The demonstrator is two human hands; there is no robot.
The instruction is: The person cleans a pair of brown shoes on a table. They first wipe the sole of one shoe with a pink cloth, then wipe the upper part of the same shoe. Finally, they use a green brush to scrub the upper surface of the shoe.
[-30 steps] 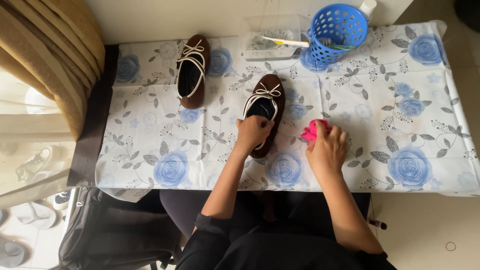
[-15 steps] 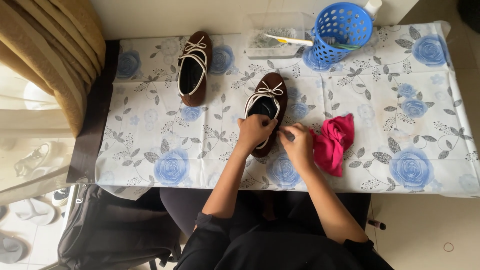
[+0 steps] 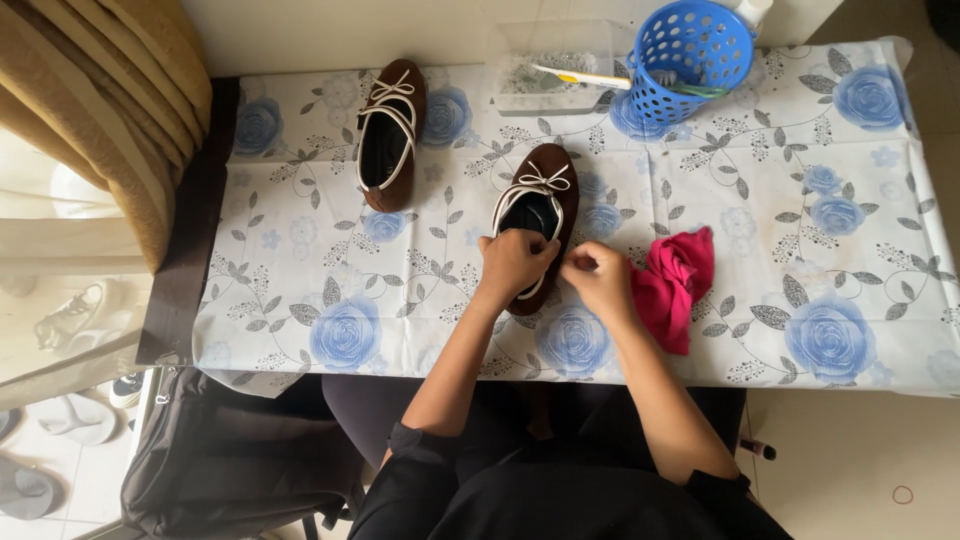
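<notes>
**Both hands on the near brown shoe**

Here we look down on a table spread with a white cloth printed with blue roses [image 3: 800, 200], and we take as our landmark the brown suede lace-up shoe with white laces [image 3: 540, 205] that lies near the middle of that cloth. Our left hand [image 3: 513, 262] rests on the heel end of this shoe, fingers curled and pressed around its rim. Our right hand [image 3: 598, 281] sits just beside the shoe's heel on its right, fingers drawn together; whether they pinch a lace or anything else, we cannot tell.

Right of the shoe, just past the right hand, lies a crumpled pink-red cloth [image 3: 672, 285], loose on the table and touched by neither hand. Left of the shoe and a little farther from us lies its mate, a second brown lace-up shoe [image 3: 391, 135], well apart. Beyond the shoe's toe stands a clear plastic tray [image 3: 548, 70] with a white-handled brush [image 3: 580, 77] across it, and to the right of that tray a round blue plastic basket [image 3: 692, 55] with a perforated wall.
</notes>
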